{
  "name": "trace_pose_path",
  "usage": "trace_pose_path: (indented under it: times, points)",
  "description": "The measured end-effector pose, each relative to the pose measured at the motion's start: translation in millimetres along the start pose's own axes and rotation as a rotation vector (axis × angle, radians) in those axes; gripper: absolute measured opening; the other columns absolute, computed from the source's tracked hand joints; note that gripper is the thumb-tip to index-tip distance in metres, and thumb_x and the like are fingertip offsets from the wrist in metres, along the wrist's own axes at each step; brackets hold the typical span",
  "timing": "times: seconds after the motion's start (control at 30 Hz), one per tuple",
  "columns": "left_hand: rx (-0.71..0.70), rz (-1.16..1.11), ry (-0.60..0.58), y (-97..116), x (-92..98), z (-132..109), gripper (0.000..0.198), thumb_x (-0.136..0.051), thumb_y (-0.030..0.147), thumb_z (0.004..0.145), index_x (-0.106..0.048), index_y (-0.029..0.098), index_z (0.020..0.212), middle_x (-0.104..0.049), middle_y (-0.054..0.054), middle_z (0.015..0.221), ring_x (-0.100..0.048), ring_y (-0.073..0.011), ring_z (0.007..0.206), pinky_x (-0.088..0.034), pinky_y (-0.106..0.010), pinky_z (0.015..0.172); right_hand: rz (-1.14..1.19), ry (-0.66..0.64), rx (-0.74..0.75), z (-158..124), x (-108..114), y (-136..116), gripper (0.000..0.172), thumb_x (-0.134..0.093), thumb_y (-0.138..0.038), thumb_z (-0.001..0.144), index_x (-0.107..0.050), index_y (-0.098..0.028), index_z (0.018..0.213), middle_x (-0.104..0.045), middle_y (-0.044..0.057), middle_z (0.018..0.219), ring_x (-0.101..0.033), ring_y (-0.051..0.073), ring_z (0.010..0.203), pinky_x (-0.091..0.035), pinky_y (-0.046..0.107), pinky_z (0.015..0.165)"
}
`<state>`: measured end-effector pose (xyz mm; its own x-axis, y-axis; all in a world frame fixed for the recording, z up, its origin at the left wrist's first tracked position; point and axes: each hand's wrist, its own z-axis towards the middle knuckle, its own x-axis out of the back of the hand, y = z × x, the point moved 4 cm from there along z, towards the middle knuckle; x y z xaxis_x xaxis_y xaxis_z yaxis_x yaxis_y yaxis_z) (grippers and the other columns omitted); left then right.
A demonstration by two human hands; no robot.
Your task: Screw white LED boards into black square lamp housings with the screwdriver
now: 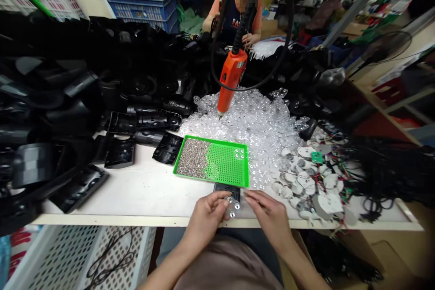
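My left hand is closed at the table's front edge, its thumb and fingers pinching a small clear plastic piece with round holes. My right hand is just right of that piece, fingertips pressed together; whatever may be between them is too small to make out. Between and behind the hands lies a small black part, partly covered by the clear piece. Beyond it sits a green tray with many small metal screws in its left half and a few clear pieces at its upper right.
An orange electric screwdriver hangs over a heap of clear pieces. Black plastic shells are piled left, wired white discs right. A white crate stands below the table. Another person works opposite.
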<state>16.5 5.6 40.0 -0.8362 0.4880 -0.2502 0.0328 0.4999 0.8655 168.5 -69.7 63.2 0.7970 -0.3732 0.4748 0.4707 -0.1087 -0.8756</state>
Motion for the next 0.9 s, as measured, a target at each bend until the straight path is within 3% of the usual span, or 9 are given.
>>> trace_pose_path:
  times: [0.1,0.17,0.23,0.3,0.4,0.5,0.67,0.8,0.9]
  points:
    - [0.051,-0.067,0.039,-15.3,5.5,-7.2,0.035,-0.072,0.034,0.078,-0.068,0.015,0.107,-0.064,0.0,0.061,-0.053,-0.0122,0.052,-0.042,-0.021,0.054,-0.38,0.072,0.566,-18.0,-1.7,-20.4,0.024,-0.062,-0.025,0.086,-0.069,-0.023,0.109,-0.073,0.007,0.091,-0.064,0.018,0.082,-0.053,0.033,0.073]
    - [0.06,-0.04,0.037,-20.2,9.7,-14.2,0.039,-0.069,0.038,0.08,-0.066,0.016,0.113,-0.066,-0.001,0.065,-0.057,-0.0152,0.058,-0.047,-0.026,0.062,-0.528,0.023,0.761,-26.9,-11.3,-22.3,0.031,-0.06,-0.018,0.087,-0.065,-0.021,0.117,-0.073,0.008,0.094,-0.063,0.018,0.084,-0.052,0.031,0.072]
    - [-0.034,0.094,0.108,-16.1,18.7,-18.7,0.041,-0.069,0.036,0.081,-0.066,0.019,0.118,-0.07,-0.004,0.079,-0.062,-0.0201,0.073,-0.049,-0.031,0.076,-0.575,0.016,0.787,-26.7,-18.5,-17.0,0.034,-0.055,-0.01,0.088,-0.063,-0.018,0.12,-0.073,0.008,0.096,-0.063,0.018,0.086,-0.05,0.03,0.073]
    - [-0.211,0.307,0.176,-4.8,28.3,-18.6,0.039,-0.072,0.032,0.078,-0.069,0.023,0.115,-0.071,-0.007,0.097,-0.06,-0.0257,0.094,-0.043,-0.036,0.094,-0.588,0.052,0.768,-21.0,-22.9,-10.1,0.034,-0.053,-0.006,0.087,-0.064,-0.017,0.117,-0.073,0.007,0.097,-0.063,0.017,0.087,-0.048,0.03,0.074]
    - [-0.364,0.525,0.056,4.6,34.1,-8.4,0.031,-0.077,0.027,0.073,-0.074,0.026,0.104,-0.068,-0.009,0.115,-0.052,-0.032,0.115,-0.027,-0.045,0.11,-0.669,0.083,0.786,-12.8,-29.2,-4.2,0.026,-0.057,-0.008,0.087,-0.067,-0.018,0.109,-0.074,0.005,0.098,-0.06,0.018,0.086,-0.044,0.031,0.074]
    - [-0.317,0.444,-0.038,-1.8,40.3,2.2,0.03,-0.077,0.022,0.073,-0.074,0.023,0.103,-0.067,-0.013,0.117,-0.052,-0.0339,0.119,-0.023,-0.048,0.113,-0.725,0.086,0.761,-11.8,-32.7,-6.5,0.023,-0.058,-0.009,0.086,-0.068,-0.017,0.105,-0.074,0.005,0.099,-0.058,0.019,0.084,-0.04,0.032,0.071]
    - [-0.12,0.151,0.067,-25.2,51.2,-7.2,0.026,-0.081,0.012,0.066,-0.076,0.019,0.09,-0.07,-0.013,0.094,-0.049,-0.0342,0.125,-0.029,-0.044,0.111,-0.693,0.045,0.749,-25.0,-38.4,-15.8,0.028,-0.052,-0.004,0.086,-0.067,-0.013,0.109,-0.073,0.008,0.101,-0.057,0.019,0.088,-0.041,0.033,0.074]
    - [-0.086,0.347,0.128,-34.7,54.1,-21.4,0.033,-0.083,0.02,0.066,-0.076,0.022,0.098,-0.07,-0.014,0.098,-0.05,-0.0374,0.122,-0.016,-0.051,0.115,-0.637,0.013,0.737,-28.7,-42.1,-14.1,0.03,-0.047,-0.006,0.089,-0.067,-0.015,0.109,-0.073,0.007,0.102,-0.058,0.019,0.091,-0.042,0.034,0.076]
    - [-0.244,0.483,0.137,-32.1,54.5,-22.6,0.029,-0.083,0.024,0.067,-0.077,0.024,0.095,-0.071,-0.013,0.107,-0.054,-0.0364,0.118,-0.022,-0.051,0.113,-0.611,-0.006,0.721,-25.4,-41.6,-12.8,0.029,-0.048,-0.007,0.089,-0.067,-0.017,0.108,-0.073,0.006,0.104,-0.059,0.019,0.09,-0.041,0.034,0.076]
